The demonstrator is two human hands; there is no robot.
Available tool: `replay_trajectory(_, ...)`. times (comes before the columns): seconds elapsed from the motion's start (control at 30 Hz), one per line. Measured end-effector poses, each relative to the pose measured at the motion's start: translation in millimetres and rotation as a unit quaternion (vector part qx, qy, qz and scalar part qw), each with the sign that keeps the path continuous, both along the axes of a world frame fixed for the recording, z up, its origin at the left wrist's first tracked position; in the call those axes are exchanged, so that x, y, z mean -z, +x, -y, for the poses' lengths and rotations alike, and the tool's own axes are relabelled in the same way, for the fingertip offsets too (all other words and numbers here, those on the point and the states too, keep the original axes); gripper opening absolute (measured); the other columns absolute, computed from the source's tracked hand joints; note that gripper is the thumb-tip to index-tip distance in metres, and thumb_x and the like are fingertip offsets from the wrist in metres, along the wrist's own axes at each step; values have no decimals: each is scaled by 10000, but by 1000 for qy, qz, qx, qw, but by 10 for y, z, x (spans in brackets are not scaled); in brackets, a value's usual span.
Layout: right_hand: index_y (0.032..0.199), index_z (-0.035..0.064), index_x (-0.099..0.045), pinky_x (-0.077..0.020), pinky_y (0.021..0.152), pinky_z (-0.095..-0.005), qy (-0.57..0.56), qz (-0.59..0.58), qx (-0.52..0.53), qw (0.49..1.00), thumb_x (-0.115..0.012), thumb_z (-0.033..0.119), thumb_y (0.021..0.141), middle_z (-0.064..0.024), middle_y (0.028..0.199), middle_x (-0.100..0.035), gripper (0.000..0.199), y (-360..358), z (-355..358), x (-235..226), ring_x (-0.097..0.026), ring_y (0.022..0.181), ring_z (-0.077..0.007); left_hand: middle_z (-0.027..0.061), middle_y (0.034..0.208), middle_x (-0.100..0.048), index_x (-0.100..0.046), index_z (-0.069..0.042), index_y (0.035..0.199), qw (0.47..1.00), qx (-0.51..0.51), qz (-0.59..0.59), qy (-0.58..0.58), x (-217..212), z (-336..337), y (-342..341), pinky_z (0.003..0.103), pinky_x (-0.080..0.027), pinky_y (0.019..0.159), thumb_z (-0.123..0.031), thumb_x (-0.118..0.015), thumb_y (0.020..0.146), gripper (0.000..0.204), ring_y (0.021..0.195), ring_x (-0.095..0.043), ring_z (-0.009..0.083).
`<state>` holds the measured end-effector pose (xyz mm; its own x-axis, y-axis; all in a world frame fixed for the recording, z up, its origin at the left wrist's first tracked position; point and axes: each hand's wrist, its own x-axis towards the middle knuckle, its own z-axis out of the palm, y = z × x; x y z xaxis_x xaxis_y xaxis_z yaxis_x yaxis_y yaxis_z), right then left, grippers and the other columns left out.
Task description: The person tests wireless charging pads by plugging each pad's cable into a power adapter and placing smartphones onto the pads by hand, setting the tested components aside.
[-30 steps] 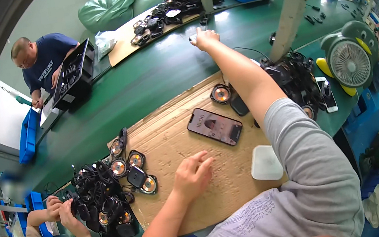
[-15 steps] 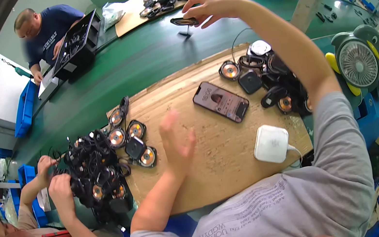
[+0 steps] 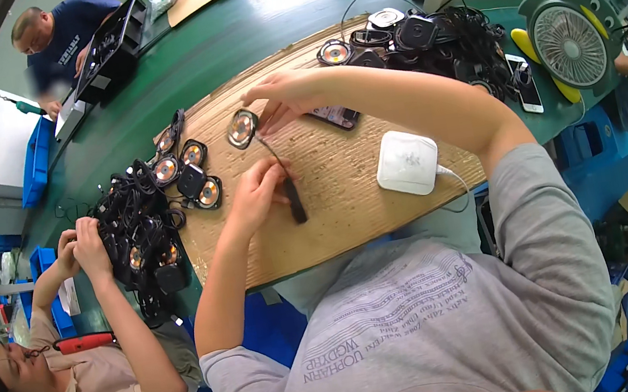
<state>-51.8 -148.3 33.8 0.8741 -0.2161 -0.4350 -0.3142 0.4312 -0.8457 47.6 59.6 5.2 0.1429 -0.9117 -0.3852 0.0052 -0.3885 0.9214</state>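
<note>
Over the cardboard sheet, my right hand holds a round wireless charger by its edge, the copper-coloured coil facing up. A thin black cable runs down from the charger to a thicker black length hanging below my left hand. The fingers of my left hand are pinched on that cable. Just behind my right forearm lies a phone, partly covered by the arm. To the right of my hands, a white square box with a white cable rests on the cardboard.
Tangled chargers and cables form a left pile and a far right pile. A green fan and a white phone stand at the right. One co-worker handles cables at left; another stands by a black crate across the green belt.
My right hand has come back from above the green belt to over the cardboard with the charger. My left hand, open before, has closed on the cable. The view has shifted.
</note>
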Motion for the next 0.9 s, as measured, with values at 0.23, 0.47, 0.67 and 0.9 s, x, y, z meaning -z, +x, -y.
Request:
replay_trajectory(0.23,1227,68,-600,-574,738,-318,-543,70,-70,834,-617,144,910,-128,1086,-692,327,-853,-418,-262,-676,860,-204,81,1118,-645,-687,-41,1016,991,-43,71,-103,-74,-377,-254,263,-534,737,-92,-596,934,132,874,-610,162)
replay_trajectory(0.47,1127,103,-649,-541,795,-324,-507,86,71,855,-636,52,856,-76,1054,-683,277,-2016,-721,7,-667,904,-210,35,1053,-653,-713,-113,983,750,176,537,-344,-63,2,-345,281,-537,736,-78,-676,821,170,891,-616,183)
replay_trajectory(0.67,1102,107,-664,-509,893,-328,-635,93,164,749,-670,55,814,-24,1112,-681,292,-2207,-1072,136,-641,1027,-207,25,1002,-665,-711,-105,975,666,236,557,-437,68,337,-404,312,-535,765,-118,-709,736,240,885,-618,194)
replay_trajectory(0.9,1096,117,-669,-430,1041,-411,-782,80,94,612,-678,88,804,11,1188,-684,294,-1792,-1114,412,-597,1207,-188,12,1001,-671,-693,-102,966,693,192,554,-420,260,277,-487,313,-505,814,-113,-651,766,205,906,-624,197)
